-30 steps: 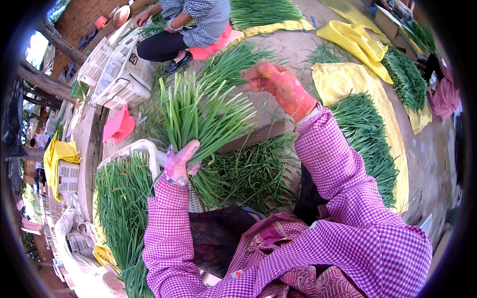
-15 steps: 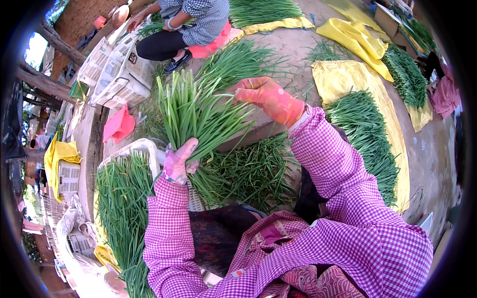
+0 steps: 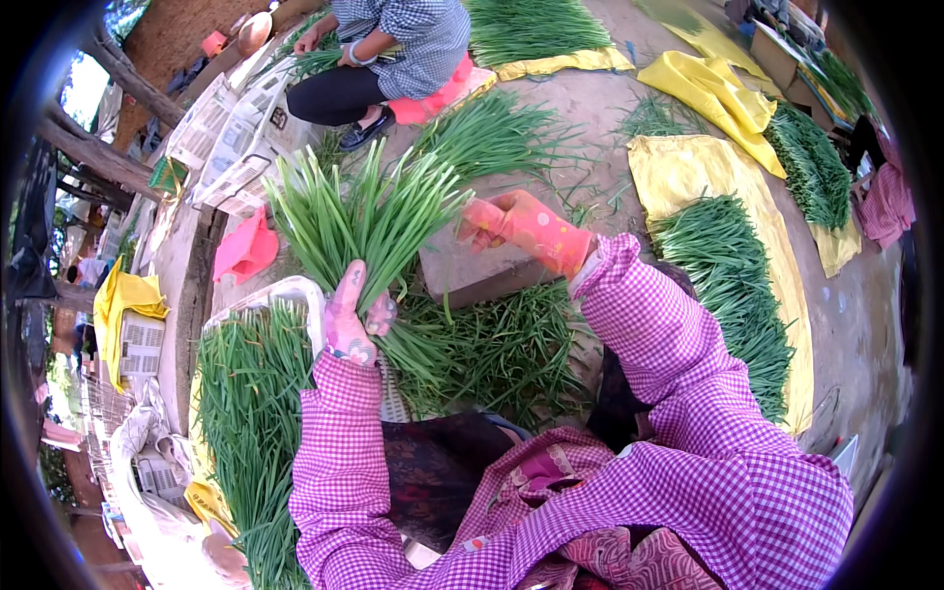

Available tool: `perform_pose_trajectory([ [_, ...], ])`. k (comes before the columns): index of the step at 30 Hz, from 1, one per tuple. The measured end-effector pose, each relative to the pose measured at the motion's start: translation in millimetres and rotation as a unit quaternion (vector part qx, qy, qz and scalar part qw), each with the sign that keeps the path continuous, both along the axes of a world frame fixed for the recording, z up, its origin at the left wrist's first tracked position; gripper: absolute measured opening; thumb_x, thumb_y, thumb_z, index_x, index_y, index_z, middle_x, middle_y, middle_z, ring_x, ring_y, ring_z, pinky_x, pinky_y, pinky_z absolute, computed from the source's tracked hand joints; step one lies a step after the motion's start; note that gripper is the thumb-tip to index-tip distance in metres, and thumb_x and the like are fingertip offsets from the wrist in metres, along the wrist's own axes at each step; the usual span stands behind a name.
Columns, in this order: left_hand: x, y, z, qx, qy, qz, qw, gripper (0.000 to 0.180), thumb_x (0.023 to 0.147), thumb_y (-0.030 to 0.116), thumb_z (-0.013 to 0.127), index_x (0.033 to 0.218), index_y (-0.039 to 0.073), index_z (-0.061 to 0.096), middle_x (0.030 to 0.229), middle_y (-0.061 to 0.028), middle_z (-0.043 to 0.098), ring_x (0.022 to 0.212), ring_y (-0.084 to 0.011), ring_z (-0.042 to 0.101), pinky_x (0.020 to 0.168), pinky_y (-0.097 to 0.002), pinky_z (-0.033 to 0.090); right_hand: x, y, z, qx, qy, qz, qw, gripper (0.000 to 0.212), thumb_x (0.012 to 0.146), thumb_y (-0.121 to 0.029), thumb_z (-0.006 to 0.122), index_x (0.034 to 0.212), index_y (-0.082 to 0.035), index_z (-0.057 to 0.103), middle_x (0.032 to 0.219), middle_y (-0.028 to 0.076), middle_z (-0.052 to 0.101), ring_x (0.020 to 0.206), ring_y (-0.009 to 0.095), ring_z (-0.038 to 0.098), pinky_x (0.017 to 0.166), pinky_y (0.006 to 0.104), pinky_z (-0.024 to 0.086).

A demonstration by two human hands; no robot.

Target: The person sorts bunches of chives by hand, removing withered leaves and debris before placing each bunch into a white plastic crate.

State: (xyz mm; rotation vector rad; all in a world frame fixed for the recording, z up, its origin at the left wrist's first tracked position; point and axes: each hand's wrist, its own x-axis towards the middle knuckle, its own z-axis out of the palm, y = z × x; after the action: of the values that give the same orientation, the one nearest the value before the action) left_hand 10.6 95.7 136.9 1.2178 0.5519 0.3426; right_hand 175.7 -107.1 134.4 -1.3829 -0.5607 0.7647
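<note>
My left hand (image 3: 352,320), in a pale floral glove, is closed round the lower part of a thick bunch of green chives (image 3: 359,221). The pale cut ends fan out upward and the leafy tips hang down below the hand. Just right of the bunch is my right hand (image 3: 521,231), in an orange dotted glove, with its fingers loosely bent and a little apart. Nothing shows between them, though the fingertips are slightly blurred. A single loose blade (image 3: 446,300) shows below the bunch, over the heap of loose chive leaves (image 3: 501,359) in front of me.
A white crate (image 3: 313,300) packed with chives stands at my left. A concrete block (image 3: 492,265) lies under my right hand. More chives (image 3: 728,285) lie on yellow sheeting (image 3: 678,162) at right. Another person (image 3: 403,49) sits ahead beside white crates (image 3: 236,138).
My left hand has tilted the bunch to the left, away from my right hand. The right hand has dropped slightly and its pinch has loosened. A loose blade now shows below.
</note>
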Motion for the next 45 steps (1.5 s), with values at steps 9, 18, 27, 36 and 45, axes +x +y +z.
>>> perform_pose_trajectory([
  [9, 3.1, -3.6, 2.5, 0.002, 0.051, 0.067, 0.996, 0.046, 0.084, 0.049, 0.062, 0.098, 0.005, 0.061, 0.059, -0.0010, 0.054, 0.039, -0.0087, 0.040, 0.037, -0.0223, 0.028, 25.7, -12.9, 3.5, 0.099, 0.052, -0.127, 0.986, 0.028, 0.090, -0.028, 0.057, 0.090, -0.002, 0.065, 0.082, 0.005, 0.067, 0.069, 0.012, 0.059, 0.066, 0.0250, 0.046],
  [18, 6.8, -18.4, -0.5, -0.002, 0.031, -0.003, 0.999, 0.045, 0.085, 0.051, 0.060, 0.091, 0.006, 0.063, 0.058, 0.0008, 0.051, 0.040, -0.0084, 0.038, 0.037, -0.0238, 0.027, -40.2, 27.3, -13.9, 0.008, -0.004, 0.112, 0.994, 0.043, 0.086, -0.035, 0.066, 0.110, 0.001, 0.063, 0.092, 0.004, 0.067, 0.074, 0.012, 0.061, 0.071, 0.0280, 0.049],
  [27, 0.2, -14.0, 6.7, -0.026, 0.006, -0.022, 0.999, 0.044, 0.087, 0.045, 0.058, 0.096, 0.002, 0.061, 0.057, -0.0015, 0.052, 0.036, -0.0097, 0.035, 0.036, -0.0239, 0.027, -2.9, 10.7, -27.9, -0.126, -0.259, -0.071, 0.955, 0.025, 0.081, -0.023, 0.064, 0.103, -0.012, 0.069, 0.081, 0.008, 0.068, 0.070, 0.018, 0.063, 0.069, 0.0315, 0.050],
  [36, -13.8, 16.0, -3.3, 0.041, 0.034, -0.036, 0.998, 0.039, 0.086, 0.034, 0.064, 0.103, -0.001, 0.062, 0.077, -0.0107, 0.065, 0.043, -0.0137, 0.050, 0.037, -0.0228, 0.033, 59.7, -39.6, 4.7, -0.031, -0.113, -0.325, 0.938, 0.028, 0.081, -0.016, 0.061, 0.107, -0.010, 0.067, 0.081, 0.004, 0.067, 0.074, 0.012, 0.062, 0.070, 0.0278, 0.048],
  [45, -6.5, 8.2, -9.4, 0.094, 0.120, -0.041, 0.988, 0.042, 0.082, 0.037, 0.069, 0.104, 0.002, 0.062, 0.070, -0.0036, 0.063, 0.043, -0.0098, 0.048, 0.037, -0.0206, 0.031, 26.5, -20.6, 11.8, -0.001, -0.160, -0.097, 0.982, 0.031, 0.086, -0.023, 0.066, 0.111, -0.005, 0.066, 0.094, 0.004, 0.069, 0.088, 0.010, 0.061, 0.080, 0.0265, 0.048],
])
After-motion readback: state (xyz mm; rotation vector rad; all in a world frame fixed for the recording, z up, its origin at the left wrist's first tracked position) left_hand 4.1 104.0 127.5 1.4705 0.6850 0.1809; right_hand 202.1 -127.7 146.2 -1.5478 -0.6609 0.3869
